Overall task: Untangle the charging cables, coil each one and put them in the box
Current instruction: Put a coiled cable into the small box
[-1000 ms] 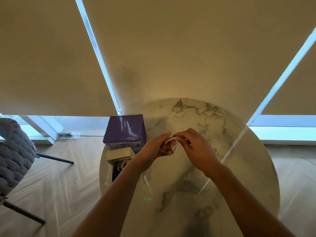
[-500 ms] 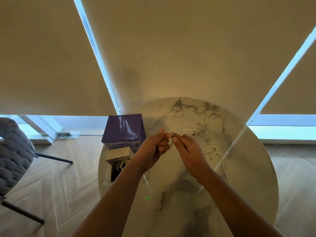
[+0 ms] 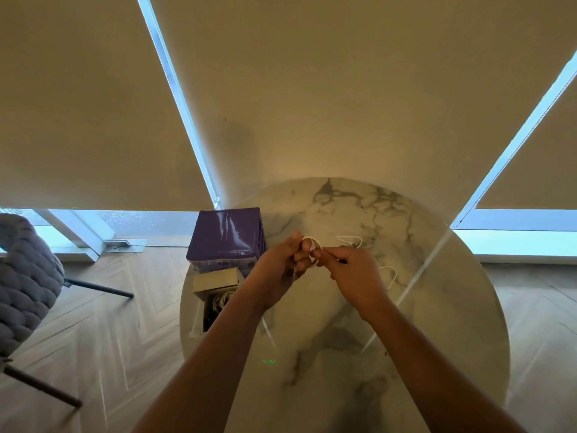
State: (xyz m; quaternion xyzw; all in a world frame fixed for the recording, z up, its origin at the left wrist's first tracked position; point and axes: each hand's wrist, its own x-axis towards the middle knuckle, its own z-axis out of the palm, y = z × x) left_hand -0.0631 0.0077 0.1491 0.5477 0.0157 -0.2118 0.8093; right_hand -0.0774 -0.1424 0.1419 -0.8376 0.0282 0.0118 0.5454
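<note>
Since the earlier frame both hands have edged toward the round marble table's point(image 3: 437, 323) far edge, uncovering more loose cable. Left hand point(image 3: 278, 273) pinches a small coil of thin white charging cable point(image 3: 312, 245); right hand point(image 3: 352, 276) grips the strand beside it, the tail trailing past toward the right edge. At the left edge sits an open cardboard box point(image 3: 215, 282) holding cables, a purple box point(image 3: 228, 235) just behind.
</note>
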